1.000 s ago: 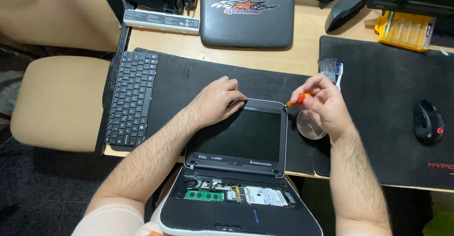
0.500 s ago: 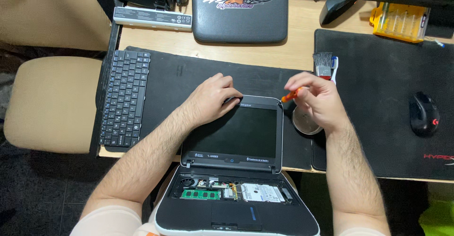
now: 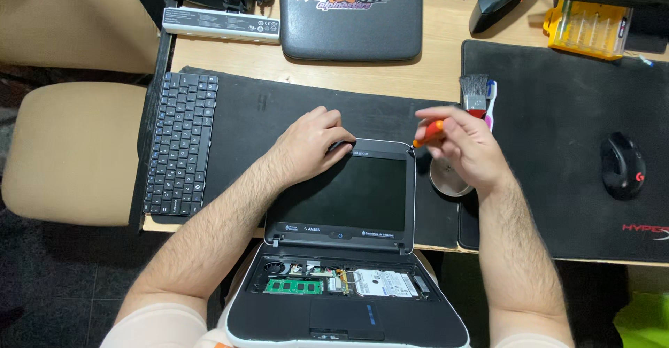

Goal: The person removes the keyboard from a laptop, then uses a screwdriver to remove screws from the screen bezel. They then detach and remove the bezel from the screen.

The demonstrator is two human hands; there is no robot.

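Wood shows on top of the bench (image 3: pixel 432 69), and two dark mats lie on it. On the left mat (image 3: pixel 258 111) sits a small laptop (image 3: pixel 348 250) with its lid folded back flat. Its keyboard (image 3: pixel 180 142) is already off and lies well apart to the left, so the green memory stick, the fan and the silver drive inside the base can be seen. That part of the job looks done; the parts inside are still in place, so taking them out or fixing them looks left to do. The left hand (image 3: pixel 310 142) rests on the top left corner of the screen, fingers curled down on the edge, holding nothing else. The right hand (image 3: pixel 463 146) hangs just above the top right corner of the screen, its grip pinched around a small orange screwdriver (image 3: pixel 428 133). Under that hand sits a little round dish (image 3: pixel 446 177), and a small brush (image 3: pixel 474 91) lies just behind it. A long grey battery (image 3: pixel 221 25) and a dark flat case (image 3: pixel 350 13) lie at the back. A black mouse (image 3: pixel 621 165) sits on the right mat.
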